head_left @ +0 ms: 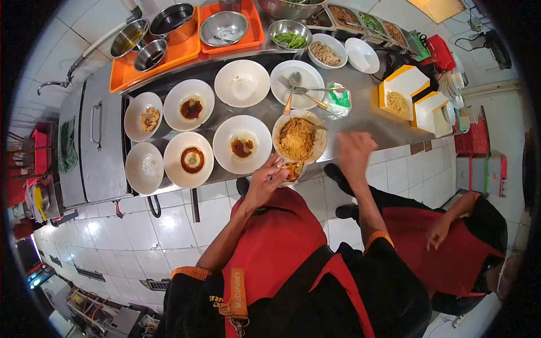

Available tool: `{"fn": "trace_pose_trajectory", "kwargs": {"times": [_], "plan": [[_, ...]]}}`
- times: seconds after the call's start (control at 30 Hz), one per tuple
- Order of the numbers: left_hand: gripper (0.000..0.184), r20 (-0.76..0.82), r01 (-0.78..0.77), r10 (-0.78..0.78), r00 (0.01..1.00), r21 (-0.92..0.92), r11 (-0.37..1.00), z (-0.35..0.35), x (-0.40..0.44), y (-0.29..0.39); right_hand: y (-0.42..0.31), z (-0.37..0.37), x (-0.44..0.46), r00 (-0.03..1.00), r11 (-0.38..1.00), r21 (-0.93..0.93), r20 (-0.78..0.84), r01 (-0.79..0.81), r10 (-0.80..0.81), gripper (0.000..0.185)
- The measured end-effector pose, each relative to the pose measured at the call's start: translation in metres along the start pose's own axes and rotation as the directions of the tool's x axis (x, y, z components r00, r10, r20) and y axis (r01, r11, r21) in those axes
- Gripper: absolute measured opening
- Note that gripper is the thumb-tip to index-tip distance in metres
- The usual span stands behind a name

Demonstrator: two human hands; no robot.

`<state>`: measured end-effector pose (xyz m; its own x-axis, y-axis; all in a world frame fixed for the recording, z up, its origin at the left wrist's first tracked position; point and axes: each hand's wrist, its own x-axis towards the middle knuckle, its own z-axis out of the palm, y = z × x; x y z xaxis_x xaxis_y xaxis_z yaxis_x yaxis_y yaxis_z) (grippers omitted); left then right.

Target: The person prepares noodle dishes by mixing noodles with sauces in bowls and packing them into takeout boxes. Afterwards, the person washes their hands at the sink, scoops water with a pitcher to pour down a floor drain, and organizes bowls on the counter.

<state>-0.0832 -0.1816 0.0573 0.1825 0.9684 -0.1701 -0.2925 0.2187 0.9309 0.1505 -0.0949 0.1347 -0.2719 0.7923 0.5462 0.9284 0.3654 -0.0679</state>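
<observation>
A white bowl of brown-sauced noodles [297, 138] is at the counter's front edge, in front of me. My left hand [266, 181] is closed at its near left rim, with the fingertips against the bowl. Just below that rim, beside my fingers, shows a brown-stained piece [293, 170]; its kind is unclear. My right hand [356, 151] is raised to the right of the noodles, apart from the bowl and smeared by motion. Left of the noodles stands a white bowl with dark sauce [242, 145]. Beyond them, a plate [282, 97] bears a spoon, a fork and other utensils.
More white bowls [189, 160] stand at left, some with sauce. Orange trays [125, 76] with metal bowls line the back. Yellow boxes [404, 84], one holding noodles, are at right. A co-worker in a red apron [417, 248] stands close on my right.
</observation>
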Motion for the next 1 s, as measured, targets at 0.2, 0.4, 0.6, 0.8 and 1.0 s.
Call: {"fn": "trace_pose_trajectory", "kwargs": {"times": [0.2,0.4,0.6,0.8,1.0], "plan": [[0.025,0.027,-0.03,0.029,0.999,0.031,0.999,-0.002,0.0,0.0,0.023,0.019,-0.019,0.9,0.711,0.552,0.283,-0.435,0.331,0.014],[0.024,0.025,-0.025,0.026,0.999,-0.011,1.0,-0.001,0.0,0.002,0.009,-0.038,0.016,0.996,0.995,-0.036,-0.017,0.091,-0.092,0.018],[0.021,0.005,0.005,-0.005,1.0,-0.011,1.0,-0.001,0.0,-0.002,0.017,0.035,-0.016,0.945,0.931,0.31,0.313,-0.191,0.089,0.01],[0.024,0.016,0.015,-0.015,1.0,-0.006,1.0,0.0,-0.001,-0.007,-0.003,-0.028,0.016,0.988,0.983,0.159,0.106,0.095,-0.112,0.01],[0.026,0.051,-0.007,0.004,0.999,0.075,0.997,-0.003,0.0,-0.012,0.005,0.016,-0.013,0.971,0.977,0.163,0.216,-0.135,0.099,0.005]]}}
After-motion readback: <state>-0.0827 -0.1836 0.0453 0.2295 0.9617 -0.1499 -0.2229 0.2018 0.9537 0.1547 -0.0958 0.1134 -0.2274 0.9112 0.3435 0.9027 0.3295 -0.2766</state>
